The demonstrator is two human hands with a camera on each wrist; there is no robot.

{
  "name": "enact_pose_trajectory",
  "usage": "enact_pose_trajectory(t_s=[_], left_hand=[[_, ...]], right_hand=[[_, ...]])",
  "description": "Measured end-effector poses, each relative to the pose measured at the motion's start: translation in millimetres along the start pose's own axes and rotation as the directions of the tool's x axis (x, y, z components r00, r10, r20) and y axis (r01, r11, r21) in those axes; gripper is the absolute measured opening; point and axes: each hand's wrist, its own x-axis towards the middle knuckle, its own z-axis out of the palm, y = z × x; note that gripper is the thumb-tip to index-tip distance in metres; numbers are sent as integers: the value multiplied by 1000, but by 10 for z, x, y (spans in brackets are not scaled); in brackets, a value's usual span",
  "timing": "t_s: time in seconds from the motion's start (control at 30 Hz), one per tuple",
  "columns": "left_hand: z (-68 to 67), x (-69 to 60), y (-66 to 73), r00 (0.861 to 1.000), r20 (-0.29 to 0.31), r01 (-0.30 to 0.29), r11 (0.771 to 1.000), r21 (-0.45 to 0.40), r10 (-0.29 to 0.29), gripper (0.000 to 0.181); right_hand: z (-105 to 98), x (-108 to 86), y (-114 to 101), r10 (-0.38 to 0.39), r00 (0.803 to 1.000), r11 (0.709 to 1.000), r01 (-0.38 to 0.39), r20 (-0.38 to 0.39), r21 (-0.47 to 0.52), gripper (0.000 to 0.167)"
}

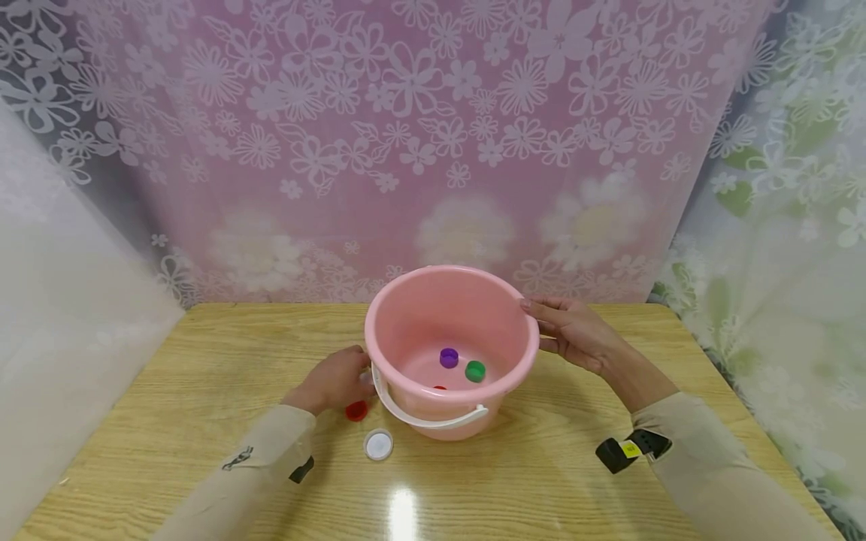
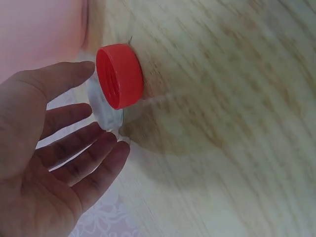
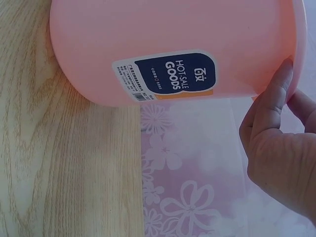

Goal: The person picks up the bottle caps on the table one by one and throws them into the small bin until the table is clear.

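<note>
A pink bucket point(image 1: 433, 300) with a white handle point(image 1: 433, 422) stands upright on the table. My right hand point(image 1: 575, 330) pinches its rim from the right, thumb on one side and fingers on the other. To the bucket's left, my left hand point(image 1: 338, 379) reaches with loosely extended fingers around a translucent whitish cap point(image 2: 106, 109); whether they touch it I cannot tell. A red bottle cap point(image 2: 126, 76) stands on its edge in front of that cap. Inside the bucket lie a purple cap point(image 1: 449, 358), a green cap point(image 1: 476, 371) and a mostly hidden red one point(image 1: 440, 388).
A white cap point(image 1: 378, 445) lies on the wooden table point(image 1: 541, 488) in front of the bucket. Flowered curtain point(image 1: 433, 150) hangs behind the table, with more fabric at both sides. A printed label point(image 3: 168, 74) is stuck to the bucket's outer wall.
</note>
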Motion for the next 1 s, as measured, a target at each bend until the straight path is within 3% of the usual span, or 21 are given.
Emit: enact_pose_trajectory(t_s=[0.17, 0.47, 1.0], left_hand=[[23, 16, 20, 1000, -16, -13, 1000, 22, 13, 20], [-17, 39, 104, 1000, 0, -3, 1000, 8, 3, 8], [-33, 24, 141, 1000, 2, -2, 1000, 1, 2, 10]], right_hand=[[-4, -7, 1, -7, 1000, 1000, 7, 3, -12, 34], [-8, -9, -3, -3, 1000, 1000, 3, -6, -21, 48], [-13, -5, 23, -22, 999, 1000, 22, 25, 13, 31]])
